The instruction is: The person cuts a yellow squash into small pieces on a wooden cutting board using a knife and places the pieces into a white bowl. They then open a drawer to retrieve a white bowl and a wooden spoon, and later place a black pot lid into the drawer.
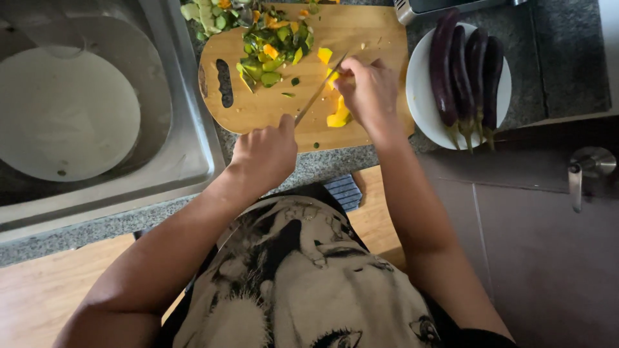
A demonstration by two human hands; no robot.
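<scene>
Your left hand [264, 154] is closed round the knife [319, 93] handle, w/ the blade angled up and right across the wooden cutting board [271, 109], tip at the yellow-orange veg pieces [336, 109]. Your right hand [369, 90] is curled, fingers bent down onto those pieces, pinning them against the board just beside the blade; it covers most of them, so you can't tell exactly how many lie under it.

A loose yellow chunk [324, 55] sits just above the blade. Up-left of it is a heap of chopped green and orange veg [274, 45], spilling toward the board's top edge, near the knife but not touching it. More pale green scraps [206, 13] lie off the board's top-left corner. The board has a dark slot handle [224, 82] at its left end.

Board rests on a speckled stone surface [335, 161]. Left of it, touching close, is a steel sink [180, 129] w/ a round white plate or bowl [64, 116] inside. Right of the board, just beside your right hand, a white plate [419, 96] carries four long purple eggplants [464, 71], stems pointing toward you. A grey appliance corner [419, 8] shows at top. Lower right, a cabinet front w/ a metal knob [590, 164].
</scene>
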